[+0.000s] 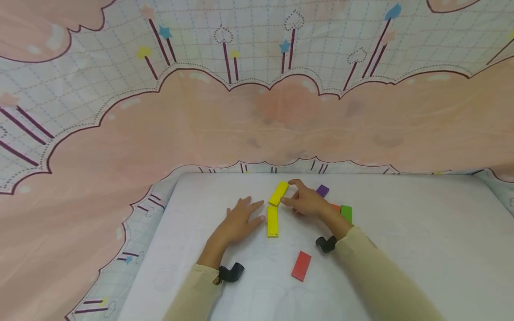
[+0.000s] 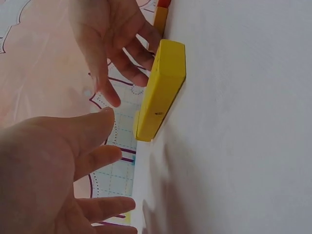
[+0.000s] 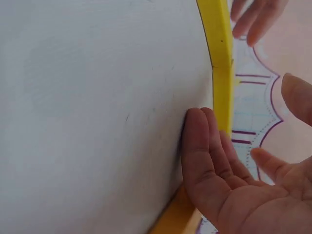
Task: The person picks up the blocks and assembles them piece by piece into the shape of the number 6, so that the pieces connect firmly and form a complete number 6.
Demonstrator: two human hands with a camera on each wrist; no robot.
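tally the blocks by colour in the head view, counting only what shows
Yellow blocks: 2
Red block: 1
Orange-red block, mostly hidden: 1
Green block: 1
Purple block: 1
Total: 6 showing; more may be hidden

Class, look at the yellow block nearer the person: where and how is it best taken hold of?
Probably by its two long sides, toward its near end, coming from above. The nearer yellow block is long and narrow, so its width should suit a pinch. Its far end meets or nearly meets the other yellow block; gripping there might nudge that one.
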